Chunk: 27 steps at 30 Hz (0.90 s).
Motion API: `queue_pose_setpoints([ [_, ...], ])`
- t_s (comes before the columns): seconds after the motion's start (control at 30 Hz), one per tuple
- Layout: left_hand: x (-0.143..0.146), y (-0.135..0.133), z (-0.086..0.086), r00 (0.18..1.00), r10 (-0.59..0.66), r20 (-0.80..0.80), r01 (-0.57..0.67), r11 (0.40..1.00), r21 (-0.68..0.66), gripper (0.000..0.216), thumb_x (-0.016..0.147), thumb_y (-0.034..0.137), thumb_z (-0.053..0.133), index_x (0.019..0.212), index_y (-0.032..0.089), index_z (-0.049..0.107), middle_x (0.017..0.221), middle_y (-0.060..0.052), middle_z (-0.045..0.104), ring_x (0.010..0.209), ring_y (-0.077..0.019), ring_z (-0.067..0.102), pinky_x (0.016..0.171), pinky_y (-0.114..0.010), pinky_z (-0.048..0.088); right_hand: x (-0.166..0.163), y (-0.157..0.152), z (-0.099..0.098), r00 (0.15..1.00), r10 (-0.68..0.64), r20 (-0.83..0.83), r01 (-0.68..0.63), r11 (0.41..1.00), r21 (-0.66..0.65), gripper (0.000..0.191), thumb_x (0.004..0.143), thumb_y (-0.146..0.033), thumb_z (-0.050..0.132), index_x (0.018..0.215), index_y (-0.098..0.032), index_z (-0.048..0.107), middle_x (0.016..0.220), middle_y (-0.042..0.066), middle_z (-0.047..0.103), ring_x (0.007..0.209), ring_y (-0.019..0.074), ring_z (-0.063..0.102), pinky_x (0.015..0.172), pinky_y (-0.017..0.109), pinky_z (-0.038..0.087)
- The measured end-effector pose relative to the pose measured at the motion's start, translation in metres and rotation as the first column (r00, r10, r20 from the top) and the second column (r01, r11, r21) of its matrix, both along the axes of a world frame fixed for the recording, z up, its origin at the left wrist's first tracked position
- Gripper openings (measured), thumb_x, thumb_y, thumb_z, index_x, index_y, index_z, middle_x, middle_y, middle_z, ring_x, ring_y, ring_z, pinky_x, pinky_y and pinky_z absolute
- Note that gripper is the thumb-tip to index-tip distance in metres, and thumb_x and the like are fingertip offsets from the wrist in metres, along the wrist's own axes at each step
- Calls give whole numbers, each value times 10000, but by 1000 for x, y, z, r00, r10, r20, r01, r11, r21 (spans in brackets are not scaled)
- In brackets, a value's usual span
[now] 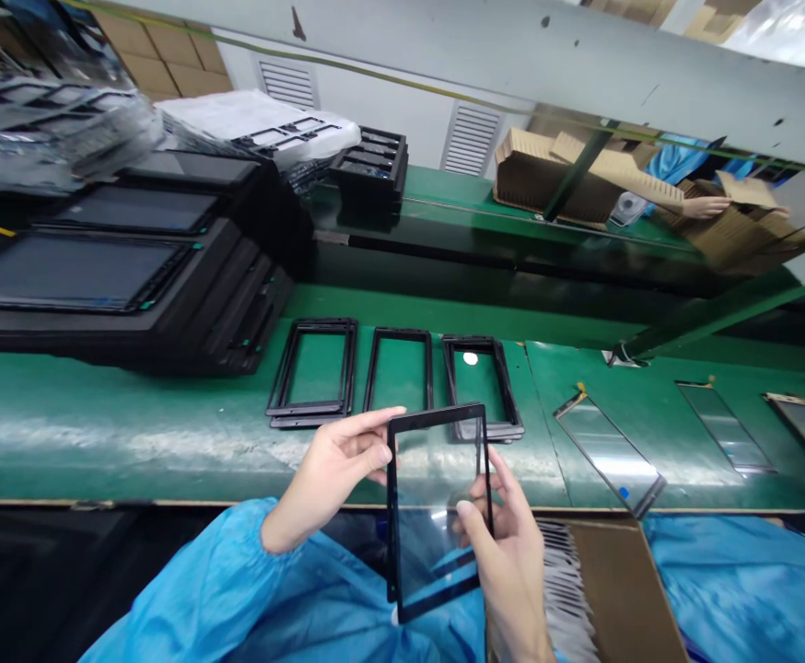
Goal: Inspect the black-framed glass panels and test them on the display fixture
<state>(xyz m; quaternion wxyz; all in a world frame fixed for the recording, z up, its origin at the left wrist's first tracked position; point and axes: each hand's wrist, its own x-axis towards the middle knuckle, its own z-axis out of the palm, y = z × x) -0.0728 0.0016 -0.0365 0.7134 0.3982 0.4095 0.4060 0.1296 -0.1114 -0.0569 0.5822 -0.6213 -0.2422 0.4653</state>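
Observation:
Between my two hands is a clear glass panel with a black border [438, 603], raised off the bench and tilted toward me. A black frame edge shows along its left side. My left hand [347, 460] pinches the panel's upper left edge between thumb and fingers. On the right edge, my right hand [506, 534] grips with the thumb on the front face and the fingers behind, partly seen through the glass. Just beyond lie black rectangular frames: a small stack on the left [353, 368], a middle one [428, 354] and a stack on the right [509, 391].
Black trays [188, 322] bearing dark screens are piled at the left. Thin glass panels with orange tabs [606, 451] lie along the green bench [168, 433] to the right. A cardboard box with dividers [613, 580] stands below. Another person's hand [706, 207] is at cartons across the bench.

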Motion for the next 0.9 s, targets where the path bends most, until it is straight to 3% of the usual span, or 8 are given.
queue_pose_setpoints([
  [0.23, 1, 2, -1, 1000, 2, -5, -2, 1000, -16, 564, 797, 345, 894, 1327, 203, 763, 1009, -126, 814, 839, -232, 783, 570, -215, 615, -3, 3, 4, 1000, -2, -4, 2, 1000, -5, 747, 834, -364, 850, 1520, -360, 555, 957, -25, 637, 635, 120, 632, 528, 228, 557],
  [0.5, 2, 0, -2, 1000, 7, 3, -8, 1000, 0, 532, 835, 333, 871, 1340, 227, 745, 1075, -125, 817, 905, -251, 799, 585, -226, 636, -5, 3, 3, 1000, 6, 14, -6, 1000, -8, 769, 853, -381, 834, 1553, -360, 519, 963, -24, 641, 648, 116, 630, 552, 222, 566],
  [0.67, 3, 0, 0, 1000, 7, -26, -7, 1000, 2, 560, 834, 355, 867, 1355, 202, 733, 1146, -165, 817, 966, -290, 811, 570, -212, 622, -3, -1, -7, 991, 28, 130, -26, 1000, -18, 740, 888, -392, 793, 1568, -380, 500, 989, -10, 640, 690, 136, 636, 588, 255, 581],
  [0.73, 2, 0, 2, 998, 7, -60, -7, 1000, 3, 556, 833, 360, 865, 1348, 193, 737, 1182, -175, 813, 969, -304, 817, 574, -225, 630, 2, -2, -7, 938, 29, 344, -43, 999, 33, 645, 893, -375, 780, 1507, -377, 586, 1081, 29, 648, 858, 193, 678, 719, 324, 617],
  [0.8, 0, 0, 6, 994, 0, -109, 1, 1000, 15, 533, 828, 352, 863, 1319, 176, 753, 1120, -166, 832, 929, -307, 828, 577, -241, 638, 12, 1, -1, 820, -7, 573, -62, 993, 102, 514, 888, -355, 773, 1397, -359, 698, 1307, 84, 622, 1183, 288, 645, 979, 458, 587],
  [0.83, -1, 0, 9, 991, -13, -132, 16, 1000, 26, 513, 826, 342, 862, 1299, 168, 765, 1056, -154, 844, 908, -306, 832, 580, -245, 641, 17, 4, 3, 778, -20, 628, -77, 989, 127, 473, 899, -352, 759, 1370, -352, 719, 1424, 96, 587, 1318, 321, 584, 1093, 518, 522],
  [0.9, -3, -2, 14, 985, -46, -167, 56, 997, 56, 469, 821, 323, 858, 1258, 165, 790, 938, -124, 854, 879, -303, 837, 585, -244, 643, 29, 13, 14, 815, -7, 579, -93, 985, 143, 454, 950, -370, 700, 1404, -350, 689, 1516, 100, 583, 1402, 327, 558, 1180, 575, 445],
])
